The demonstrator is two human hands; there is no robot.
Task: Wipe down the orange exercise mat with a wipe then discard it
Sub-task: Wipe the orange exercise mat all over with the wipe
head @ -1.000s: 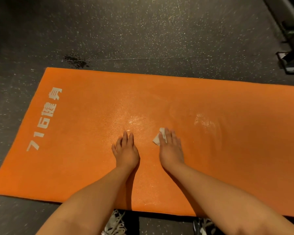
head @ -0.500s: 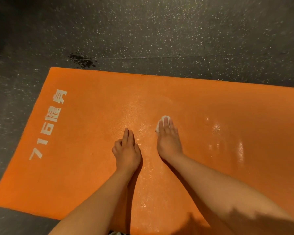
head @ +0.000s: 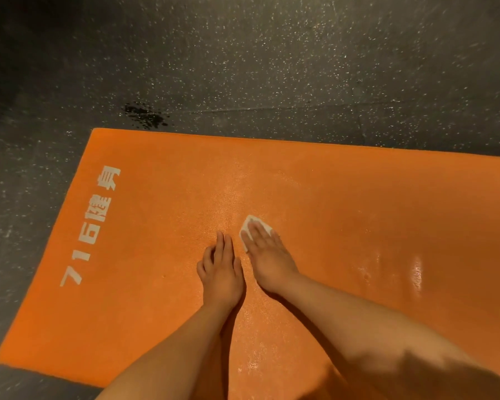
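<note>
The flat orange foam exercise mat [head: 344, 215] with white printed lettering [head: 94, 223] lies on the dark speckled rubber floor [head: 272, 67]. The right hand [head: 267, 255] presses a small white crumpled wipe [head: 250, 226] onto the mat's middle with straight fingers. Just beside it, the left hand [head: 221, 272] rests flat on the mat, relaxed and holding nothing. Wet streaks [head: 414, 272] glisten on the mat to the right.

Two bare forearms [head: 185, 342], bare left grip [head: 221, 272], bare right grip [head: 267, 255], short fingers [head: 227, 246]
</note>
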